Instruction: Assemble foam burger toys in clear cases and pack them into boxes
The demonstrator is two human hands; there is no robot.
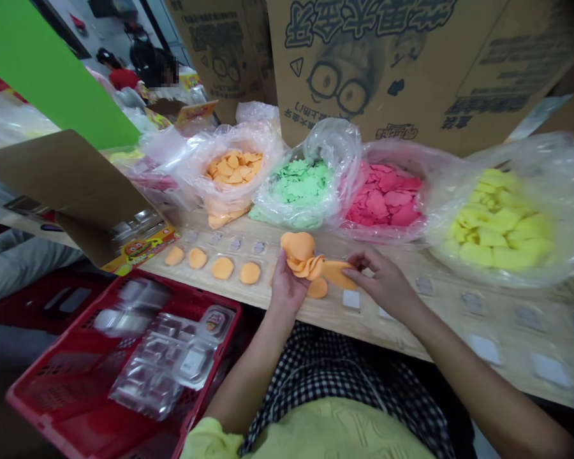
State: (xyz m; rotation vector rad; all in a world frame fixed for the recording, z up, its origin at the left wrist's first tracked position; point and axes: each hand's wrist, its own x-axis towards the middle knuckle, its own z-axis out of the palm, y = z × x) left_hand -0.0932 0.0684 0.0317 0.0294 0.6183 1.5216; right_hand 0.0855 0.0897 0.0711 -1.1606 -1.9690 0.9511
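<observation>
My left hand [289, 285] is closed around a loose stack of thin orange foam pieces [299, 250], held just above the table. With its fingertips, my right hand [377, 280] pinches an orange foam piece [335, 274] at the right of that stack. Under my hands, another orange round piece [317, 288] lies on the table. To the left, several orange discs [222, 268] sit in a row of clear plastic trays. Small white squares [351, 299] lie in the trays near my right hand.
Behind the trays stand open plastic bags of orange pieces [234, 167], green pieces [301, 182], pink pieces [385, 194] and yellow pieces [502, 223]. Large cardboard boxes [440, 83] rise behind them. A red basket [71, 325] with clear packs is at lower left. People are in the background.
</observation>
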